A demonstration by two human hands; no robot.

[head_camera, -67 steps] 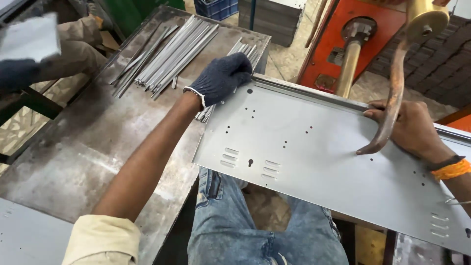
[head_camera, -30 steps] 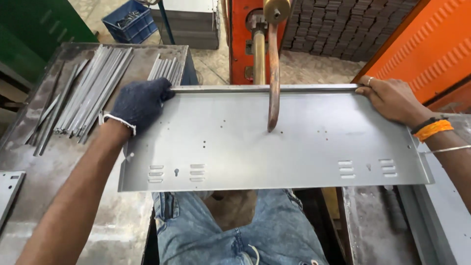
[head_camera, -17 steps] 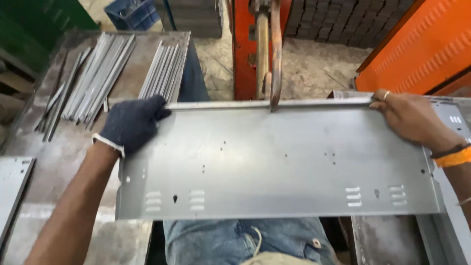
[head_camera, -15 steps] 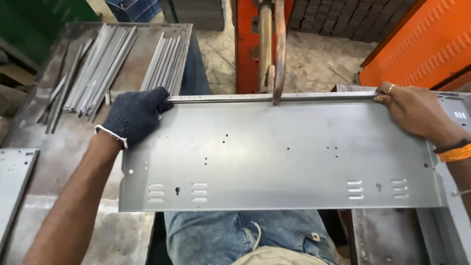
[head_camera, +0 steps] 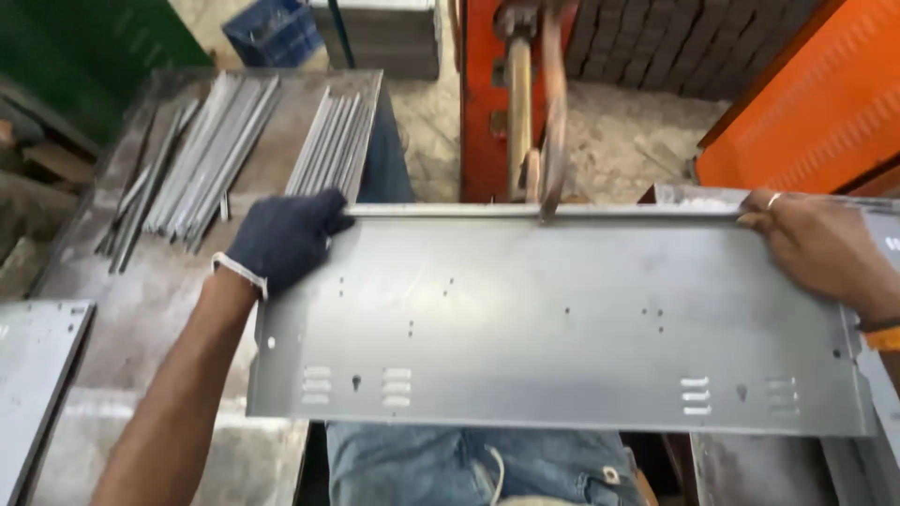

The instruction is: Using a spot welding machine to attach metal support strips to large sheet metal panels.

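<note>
Furthest left of the grip, a flat grey sheet offcut (head_camera: pixel 37 384) lies on the steel workbench (head_camera: pixel 141 309), and a spread of thin metal strips (head_camera: pixel 234 150) sits just beyond the gloved knuckles. The left hand (head_camera: pixel 281 239), in a dark knit glove, is clenched on the far left corner of a punched sheet-metal panel (head_camera: pixel 553 319), fingers curled over its folded back flange. Between the two grips, the panel spans the person's lap, level, its flange meeting the curved arm of an orange spot-welding machine (head_camera: pixel 553 112) at mid-length. To the right, the bare right hand (head_camera: pixel 816 244), wearing a ring, grips the far right corner the same way. The panel looks thin yet stiffened by its folds, light but wide, sharp-edged and slick; holding both far corners seems the steadiest purchase.
</note>
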